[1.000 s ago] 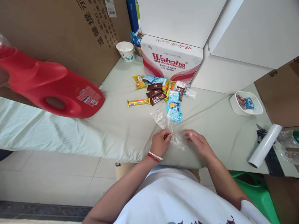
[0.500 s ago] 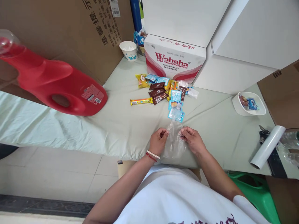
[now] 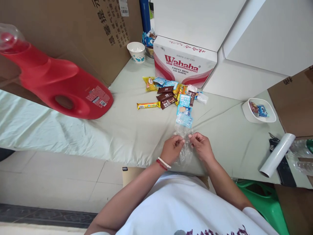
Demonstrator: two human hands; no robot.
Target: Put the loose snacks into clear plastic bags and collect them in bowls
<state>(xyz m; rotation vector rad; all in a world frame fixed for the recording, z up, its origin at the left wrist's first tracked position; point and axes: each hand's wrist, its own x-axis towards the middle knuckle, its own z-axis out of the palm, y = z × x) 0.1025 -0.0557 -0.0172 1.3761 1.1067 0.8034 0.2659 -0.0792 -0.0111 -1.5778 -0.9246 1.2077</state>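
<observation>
Between my fingertips is a clear plastic bag (image 3: 185,155), crumpled and hanging over the near part of the table. My left hand (image 3: 173,148) pinches it on one side, wearing a white beaded bracelet and a red cord. On the other side my right hand (image 3: 201,146) pinches it too, close to the left fingertips. Just beyond the bag lie blue snack packets (image 3: 185,116) in a line. Behind them is a pile of small wrapped snacks, among them brown cocoa bars (image 3: 168,102), a yellow packet (image 3: 150,84) and a long yellow stick wrapper (image 3: 148,105).
A Wahaba-style white and red carton marked Wahaha (image 3: 182,65) stands behind the snacks. At left is a large red jug (image 3: 73,85); a paper cup (image 3: 137,54) sits at the back. To the right are a white tub (image 3: 259,118), a film roll (image 3: 277,155) and a green stool (image 3: 266,199).
My hands have come closer together, the left one moving right. The bag between them has bunched up from its wider spread.
</observation>
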